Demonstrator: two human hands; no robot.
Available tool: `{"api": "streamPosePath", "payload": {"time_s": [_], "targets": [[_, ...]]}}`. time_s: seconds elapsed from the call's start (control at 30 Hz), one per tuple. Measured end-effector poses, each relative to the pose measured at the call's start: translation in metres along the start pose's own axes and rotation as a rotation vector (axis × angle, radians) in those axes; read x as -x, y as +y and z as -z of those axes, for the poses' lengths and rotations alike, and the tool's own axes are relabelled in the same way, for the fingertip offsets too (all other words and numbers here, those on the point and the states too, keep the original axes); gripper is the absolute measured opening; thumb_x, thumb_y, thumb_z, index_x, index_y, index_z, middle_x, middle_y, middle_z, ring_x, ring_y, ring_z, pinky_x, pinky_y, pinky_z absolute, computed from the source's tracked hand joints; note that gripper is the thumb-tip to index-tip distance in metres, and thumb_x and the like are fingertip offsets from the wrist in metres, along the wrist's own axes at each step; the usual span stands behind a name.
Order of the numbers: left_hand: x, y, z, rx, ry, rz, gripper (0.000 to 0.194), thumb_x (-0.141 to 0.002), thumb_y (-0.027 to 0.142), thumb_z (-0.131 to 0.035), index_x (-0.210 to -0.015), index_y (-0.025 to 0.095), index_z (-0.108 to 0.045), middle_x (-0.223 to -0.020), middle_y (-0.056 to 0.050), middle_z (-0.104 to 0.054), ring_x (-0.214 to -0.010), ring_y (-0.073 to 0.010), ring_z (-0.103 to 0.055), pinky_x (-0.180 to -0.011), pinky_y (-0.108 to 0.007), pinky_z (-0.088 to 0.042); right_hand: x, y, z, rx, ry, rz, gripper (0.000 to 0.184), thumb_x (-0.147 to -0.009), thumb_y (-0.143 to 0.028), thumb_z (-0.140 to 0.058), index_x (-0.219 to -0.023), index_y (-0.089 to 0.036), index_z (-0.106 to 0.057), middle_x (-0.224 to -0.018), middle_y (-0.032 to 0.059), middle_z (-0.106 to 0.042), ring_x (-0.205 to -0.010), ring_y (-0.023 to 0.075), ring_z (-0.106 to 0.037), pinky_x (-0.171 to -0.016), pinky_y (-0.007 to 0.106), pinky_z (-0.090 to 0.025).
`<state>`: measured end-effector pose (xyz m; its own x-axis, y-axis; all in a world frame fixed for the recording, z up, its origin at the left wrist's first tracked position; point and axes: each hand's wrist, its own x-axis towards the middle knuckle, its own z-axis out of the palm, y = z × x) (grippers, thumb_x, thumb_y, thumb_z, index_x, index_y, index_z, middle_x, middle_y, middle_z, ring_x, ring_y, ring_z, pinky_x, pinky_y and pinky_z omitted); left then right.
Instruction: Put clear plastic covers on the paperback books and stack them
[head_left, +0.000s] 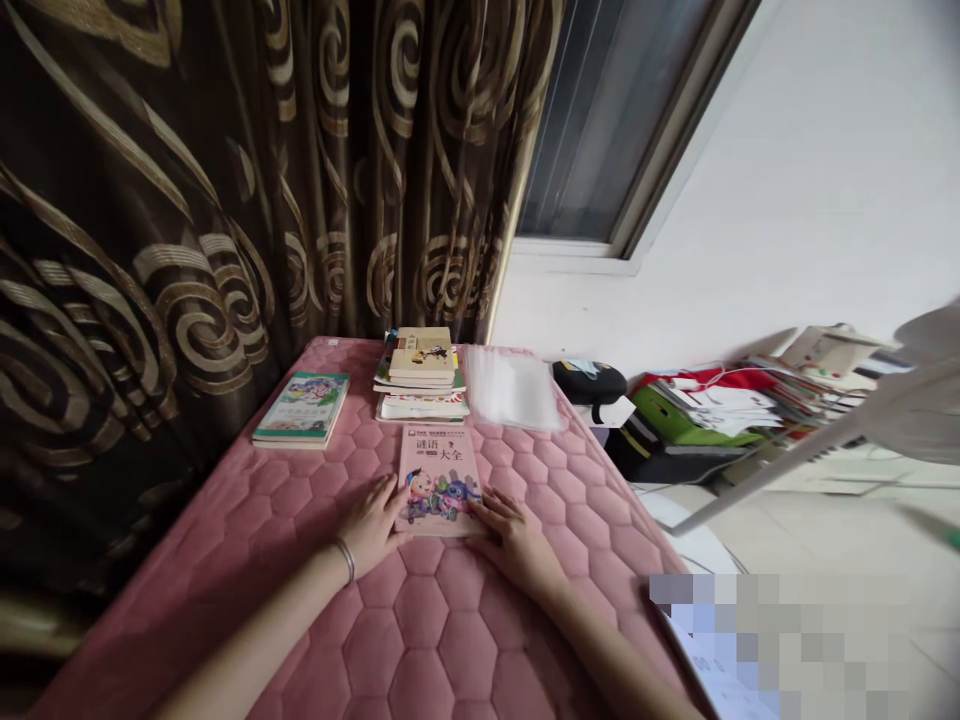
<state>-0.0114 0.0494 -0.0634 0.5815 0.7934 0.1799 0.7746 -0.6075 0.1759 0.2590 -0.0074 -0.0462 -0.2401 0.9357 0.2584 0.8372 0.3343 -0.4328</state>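
A pale pink paperback book [437,490] with cartoon figures and Chinese characters on its cover lies flat on the pink quilted mattress [421,640]. My left hand [373,530], a thin bracelet on its wrist, rests at the book's left edge with its fingers stretched out. At the opposite edge lies my right hand [519,543], fingers spread and fingertips touching the cover. Just beyond the book stands a stack of books [421,375] topped by a beige one. Right of that stack is a pile of clear plastic sleeves [511,390].
A green-edged book [304,408] lies on the mattress's left side. Patterned curtains [247,200] hang behind and to the left. Off the right edge are a black case [590,382], a green bag [679,415], piled papers and a white fan [847,425].
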Motion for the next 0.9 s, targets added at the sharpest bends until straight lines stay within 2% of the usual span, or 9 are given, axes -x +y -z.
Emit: {"api": "streamPosePath", "payload": {"time_s": [0.17, 0.33, 0.43, 0.53, 0.67, 0.77, 0.9], "targets": [[-0.011, -0.009, -0.001, 0.01, 0.055, -0.024, 0.064, -0.077, 0.038, -0.064, -0.135, 0.023, -0.043, -0.143, -0.013, -0.041, -0.131, -0.0311, -0.04, -0.106, -0.048, -0.037, -0.012, 0.009, -0.003, -0.016, 0.023, -0.046, 0.054, -0.075, -0.04, -0.07, -0.126, -0.027, -0.057, -0.134, 0.0076, -0.054, -0.129, 0.0282, -0.042, -0.106, 0.047, -0.037], [-0.002, -0.013, -0.004, 0.036, 0.098, -0.022, 0.053, -0.079, 0.034, -0.062, -0.129, 0.022, -0.049, -0.14, -0.013, -0.045, -0.129, -0.0304, -0.042, -0.107, -0.048, -0.037, -0.007, 0.017, -0.002, -0.058, 0.02, -0.043, 0.051, -0.077, -0.037, -0.068, -0.127, -0.032, -0.056, -0.134, 0.0047, -0.054, -0.13, 0.0274, -0.04, -0.106, 0.05, -0.035], [0.005, -0.012, -0.003, 0.045, 0.131, -0.001, 0.05, -0.08, 0.032, -0.061, -0.128, 0.024, -0.051, -0.139, -0.012, -0.045, -0.125, -0.0289, -0.046, -0.103, -0.046, -0.042, -0.002, 0.021, 0.001, -0.073, 0.008, -0.01, 0.047, -0.08, -0.035, -0.064, -0.126, -0.031, -0.057, -0.135, 0.0046, -0.053, -0.131, 0.0272, -0.038, -0.106, 0.049, -0.035], [0.007, 0.001, 0.002, 0.026, 0.16, -0.006, 0.045, -0.08, 0.027, -0.061, -0.124, 0.024, -0.054, -0.138, -0.011, -0.047, -0.125, -0.0293, -0.046, -0.103, -0.05, -0.04, -0.001, 0.013, 0.002, -0.024, 0.041, 0.003, 0.041, -0.08, -0.033, -0.064, -0.121, -0.03, -0.062, -0.138, 0.0055, -0.049, -0.131, 0.0291, -0.035, -0.105, 0.049, -0.035], [-0.004, 0.032, 0.004, 0.038, 0.17, -0.096, 0.032, -0.08, 0.019, -0.059, -0.112, 0.022, -0.062, -0.131, -0.008, -0.055, -0.125, -0.0291, -0.045, -0.107, -0.06, -0.03, -0.009, -0.014, -0.005, 0.047, 0.056, -0.004, 0.037, -0.075, -0.038, -0.069, -0.112, -0.033, -0.066, -0.136, 0.0039, -0.05, -0.13, 0.0312, -0.035, -0.101, 0.05, -0.035], [-0.016, 0.05, 0.001, 0.085, 0.211, -0.178, 0.025, -0.08, 0.012, -0.055, -0.1, 0.022, -0.067, -0.122, -0.006, -0.062, -0.122, -0.0259, -0.049, -0.109, -0.057, -0.029, -0.018, -0.032, -0.015, 0.059, 0.071, -0.004, 0.034, -0.076, -0.037, -0.069, -0.11, -0.032, -0.067, -0.131, 0.0034, -0.055, -0.129, 0.0291, -0.037, -0.102, 0.048, -0.032], [-0.024, 0.054, -0.004, 0.116, 0.278, -0.178, 0.026, -0.079, 0.007, -0.053, -0.093, 0.023, -0.069, -0.112, -0.005, -0.067, -0.116, -0.0242, -0.053, -0.108, -0.055, -0.032, -0.023, -0.039, -0.024, 0.061, 0.089, -0.019, 0.03, -0.078, -0.035, -0.067, -0.108, -0.033, -0.067, -0.128, 0.0014, -0.058, -0.127, 0.0271, -0.039, -0.102, 0.047, -0.03]]}}
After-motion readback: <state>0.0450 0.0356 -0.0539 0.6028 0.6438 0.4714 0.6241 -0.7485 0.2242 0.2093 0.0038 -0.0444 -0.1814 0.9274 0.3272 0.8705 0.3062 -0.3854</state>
